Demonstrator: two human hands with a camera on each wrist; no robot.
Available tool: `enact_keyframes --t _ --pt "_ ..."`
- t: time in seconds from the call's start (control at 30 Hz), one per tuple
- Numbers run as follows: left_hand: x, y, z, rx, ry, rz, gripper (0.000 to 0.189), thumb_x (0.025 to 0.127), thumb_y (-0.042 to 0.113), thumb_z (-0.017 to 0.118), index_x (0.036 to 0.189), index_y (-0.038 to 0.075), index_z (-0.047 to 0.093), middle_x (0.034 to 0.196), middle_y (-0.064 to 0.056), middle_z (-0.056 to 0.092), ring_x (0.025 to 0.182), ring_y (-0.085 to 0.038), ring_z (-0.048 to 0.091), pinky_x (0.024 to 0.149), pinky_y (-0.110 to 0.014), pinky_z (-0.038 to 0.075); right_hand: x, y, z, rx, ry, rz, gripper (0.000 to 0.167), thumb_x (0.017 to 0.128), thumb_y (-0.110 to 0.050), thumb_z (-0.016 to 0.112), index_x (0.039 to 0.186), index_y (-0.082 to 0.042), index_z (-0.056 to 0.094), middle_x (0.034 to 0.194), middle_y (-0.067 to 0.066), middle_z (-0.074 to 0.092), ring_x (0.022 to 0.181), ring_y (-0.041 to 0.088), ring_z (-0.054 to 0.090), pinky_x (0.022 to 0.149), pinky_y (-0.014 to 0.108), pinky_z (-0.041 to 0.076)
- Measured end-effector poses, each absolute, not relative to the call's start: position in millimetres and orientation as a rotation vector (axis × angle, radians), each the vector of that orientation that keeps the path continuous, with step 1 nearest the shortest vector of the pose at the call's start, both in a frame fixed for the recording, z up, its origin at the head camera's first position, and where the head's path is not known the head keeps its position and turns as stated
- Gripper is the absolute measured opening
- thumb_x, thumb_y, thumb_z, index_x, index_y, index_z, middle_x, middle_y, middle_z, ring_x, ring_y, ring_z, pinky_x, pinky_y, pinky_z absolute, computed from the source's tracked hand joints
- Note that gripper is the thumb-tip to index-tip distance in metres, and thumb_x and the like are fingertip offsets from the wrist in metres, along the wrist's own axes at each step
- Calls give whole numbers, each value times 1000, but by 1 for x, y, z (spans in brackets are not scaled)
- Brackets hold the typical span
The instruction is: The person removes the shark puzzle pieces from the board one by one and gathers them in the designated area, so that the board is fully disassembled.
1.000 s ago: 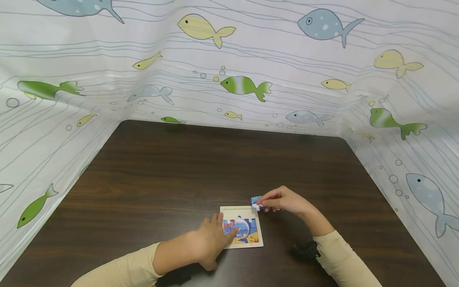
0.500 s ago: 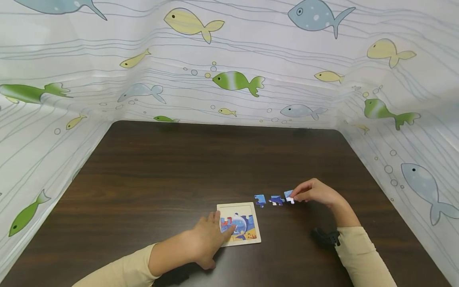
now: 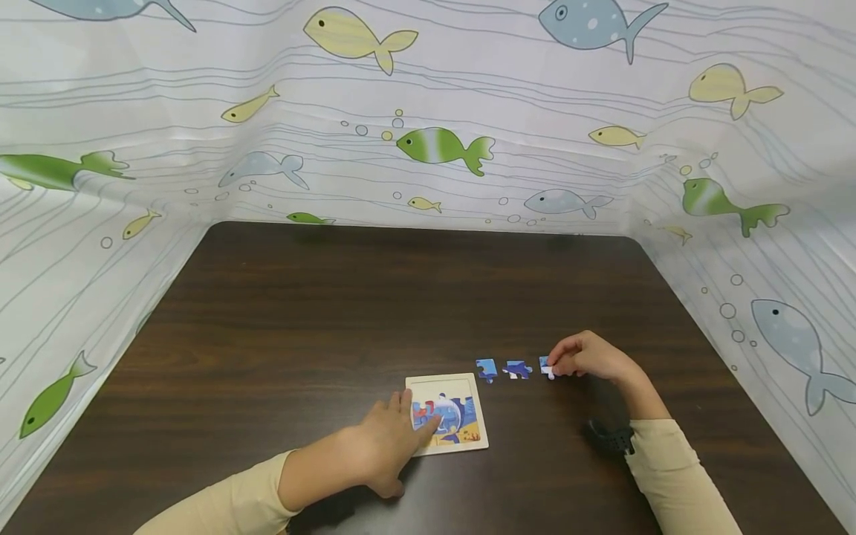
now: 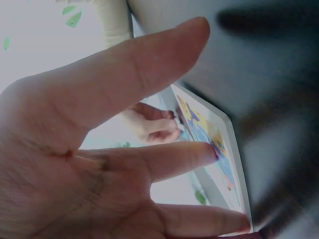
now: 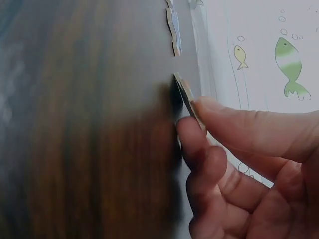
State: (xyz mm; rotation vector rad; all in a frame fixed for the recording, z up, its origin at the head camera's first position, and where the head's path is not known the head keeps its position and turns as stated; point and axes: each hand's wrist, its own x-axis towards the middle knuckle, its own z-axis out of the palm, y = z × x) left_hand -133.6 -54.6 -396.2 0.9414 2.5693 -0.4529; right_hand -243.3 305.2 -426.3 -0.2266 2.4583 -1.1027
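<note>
In the head view, a square wooden jigsaw board (image 3: 446, 446) holds a partly filled sea picture, its upper strip bare wood. My left hand (image 3: 388, 442) rests on the board's left side with fairly straight fingers; in the left wrist view, fingertips touch the board (image 4: 235, 144). To the right, my right hand (image 3: 595, 360) pinches a blue-and-white puzzle piece (image 3: 545, 367) between thumb and fingers. In the right wrist view that piece (image 5: 187, 97) is tilted, one edge close to the table. Two loose pieces, a light blue one (image 3: 487, 369) and a darker blue one (image 3: 517, 369), lie left of it.
The dark wood table (image 3: 374, 290) spreads beyond and around the board. White cloth printed with fish (image 3: 438, 145) stands along the back and both sides. A black strap (image 3: 611, 437) is at the right wrist.
My right hand has moved right, away from the board's upper right corner, with the puzzle piece, and two loose pieces have come into full view. My left hand stays on the board.
</note>
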Motion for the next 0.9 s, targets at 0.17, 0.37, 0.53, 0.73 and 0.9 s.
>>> enact_keyframes --t 0.17,0.37,0.53,0.73,0.9 --pt "-134 -54 -395 924 2564 -414 101 63 55 82 149 34 33 148 -27 38 134 -38 44 102 -44 44 -242 303 -425 -248 2480 -1075 14 79 -8 71 91 -1 72 70 1 64 59 13 50 51 27 40" --pt "-134 -54 -395 929 2559 -423 102 64 56 82 150 34 32 148 -26 38 134 -38 44 102 -43 44 -241 300 -423 -274 2556 -1004 11 79 -11 74 87 -4 74 78 3 71 71 15 56 66 31 45" --pt "-134 -54 -396 920 2560 -418 101 64 56 82 150 34 32 149 -26 37 135 -38 44 103 -43 43 -240 297 -421 -265 2616 -914 9 79 -15 75 84 -8 76 81 2 73 75 15 56 70 32 45" --pt "-133 -56 -393 925 2583 -364 96 65 54 81 148 35 35 147 -25 40 133 -38 44 102 -45 43 -237 293 -415 -313 2582 -968 12 83 -16 73 88 -6 75 80 3 72 75 14 59 69 31 47" --pt "-133 -59 -388 921 2624 -313 83 73 55 75 145 35 41 145 -22 45 132 -36 45 101 -49 42 -231 270 -410 -552 2511 -1021 18 88 -19 68 97 -5 74 89 8 72 73 14 58 66 28 49"
